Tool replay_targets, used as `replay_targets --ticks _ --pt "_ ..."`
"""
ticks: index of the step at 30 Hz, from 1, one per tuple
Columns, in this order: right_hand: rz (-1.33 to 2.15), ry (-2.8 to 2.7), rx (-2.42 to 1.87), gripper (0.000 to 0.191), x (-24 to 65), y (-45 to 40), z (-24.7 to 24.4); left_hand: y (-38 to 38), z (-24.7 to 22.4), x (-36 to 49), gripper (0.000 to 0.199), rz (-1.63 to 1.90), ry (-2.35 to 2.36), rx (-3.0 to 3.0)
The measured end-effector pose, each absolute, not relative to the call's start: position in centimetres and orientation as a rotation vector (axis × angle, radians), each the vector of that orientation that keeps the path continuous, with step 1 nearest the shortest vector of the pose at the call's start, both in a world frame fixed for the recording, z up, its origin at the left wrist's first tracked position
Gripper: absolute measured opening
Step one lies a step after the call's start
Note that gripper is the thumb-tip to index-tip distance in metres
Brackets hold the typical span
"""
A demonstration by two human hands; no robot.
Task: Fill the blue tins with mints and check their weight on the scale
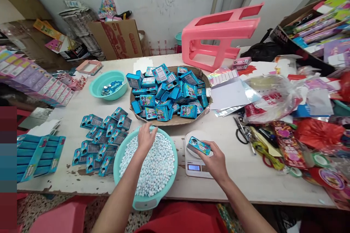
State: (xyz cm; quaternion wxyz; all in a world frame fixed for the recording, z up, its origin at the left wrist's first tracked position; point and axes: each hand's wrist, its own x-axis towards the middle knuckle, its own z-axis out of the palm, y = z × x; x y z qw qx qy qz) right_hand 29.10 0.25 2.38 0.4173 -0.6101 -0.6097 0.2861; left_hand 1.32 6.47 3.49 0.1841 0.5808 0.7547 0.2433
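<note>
My left hand (pixel 147 138) is over the upper part of a round turquoise basin (pixel 117 169) full of small pale candies (pixel 155 167). Its fingers point down at the candies, and what they may hold is too small to make out. In my right hand (pixel 216 158) is a small blue box (pixel 199 145) with a round opening at one end, above a white kitchen scale (pixel 191 160) with a lit display. Behind the basin, a cardboard tray (pixel 175 121) holds a heap of blue boxes (pixel 161 111). Several more blue boxes (pixel 100 136) stand left of the basin.
A smaller turquoise bowl (pixel 93 89) holds shiny blue discs. Blue display cartons (pixel 41 156) sit far left. A pink stool (pixel 221 32) lies on its side at the back. Scissors (pixel 242 133), plastic bags (pixel 273 94) and packaging crowd the right.
</note>
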Motion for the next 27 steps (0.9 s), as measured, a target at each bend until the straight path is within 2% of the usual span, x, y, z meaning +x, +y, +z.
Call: replay_targets --ticks 2,6,9,11,13,16,18,20,22,25,27 --pt "0.632 -1.511 -1.603 0.032 30.5 0.9 0.0 10.9 2.9 3.3 0.052 0.689 2.127 1.627" --pt "0.606 -1.520 -1.631 0.038 31.4 2.1 -3.2 18.2 1.6 6.2 0.109 0.493 2.173 1.251" --pt "0.469 -1.539 -1.624 0.054 31.3 2.2 -2.6 19.5 1.3 5.8 0.118 0.589 2.121 1.083" --pt "0.329 -1.530 -1.582 0.061 30.7 1.7 -0.8 18.1 1.8 5.1 0.114 0.822 2.010 1.224" --pt "0.320 -1.534 -1.490 0.058 29.6 1.0 1.6 15.3 3.0 4.8 0.108 1.061 1.833 1.461" --pt "0.582 -1.557 -1.346 0.054 26.7 0.5 4.9 9.6 5.4 5.7 0.101 1.220 1.632 1.628" --pt "0.864 -1.540 -1.235 0.063 24.4 0.6 6.2 5.9 6.9 6.7 0.096 1.242 1.564 1.592" --pt "1.122 -1.466 -1.089 0.072 22.4 0.9 6.8 3.1 8.0 7.3 0.090 1.225 1.467 1.424" --pt "1.244 -1.352 -0.986 0.071 21.3 1.2 6.7 1.4 8.6 7.0 0.075 1.207 1.344 1.043" --pt "1.228 -1.271 -1.017 0.059 21.1 1.1 6.0 0.5 8.8 5.0 0.044 1.206 1.111 0.321" --pt "1.207 -1.319 -1.055 0.056 21.2 0.5 5.5 0.1 8.7 3.4 0.036 1.238 0.960 0.036"
